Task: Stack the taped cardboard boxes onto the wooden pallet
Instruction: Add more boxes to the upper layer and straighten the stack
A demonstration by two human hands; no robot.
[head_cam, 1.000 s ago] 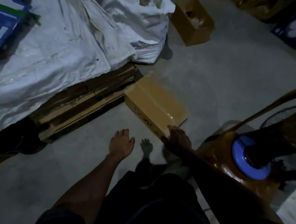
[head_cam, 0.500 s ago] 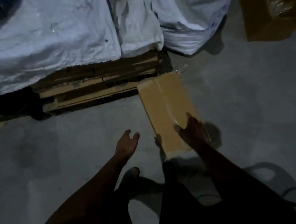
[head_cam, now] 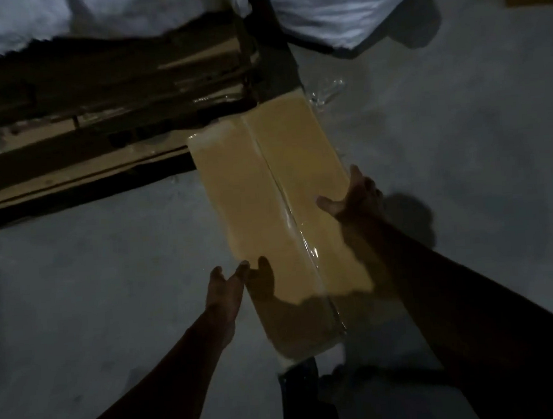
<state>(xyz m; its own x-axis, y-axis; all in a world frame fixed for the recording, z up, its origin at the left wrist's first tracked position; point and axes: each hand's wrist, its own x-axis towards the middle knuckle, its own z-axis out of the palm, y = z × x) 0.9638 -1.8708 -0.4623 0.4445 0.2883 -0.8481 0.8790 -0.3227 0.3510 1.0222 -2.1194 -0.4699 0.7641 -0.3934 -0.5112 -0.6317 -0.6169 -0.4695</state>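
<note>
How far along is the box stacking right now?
Done: no box shows on the visible part of the wooden pallet. In hand: the taped cardboard box lies on the floor beside it, the right hand on its right edge, the left hand at its left edge. Left: lifting it onto the pallet.

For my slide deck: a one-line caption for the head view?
Both hands reach for a taped cardboard box on the floor beside the wooden pallet.
</note>
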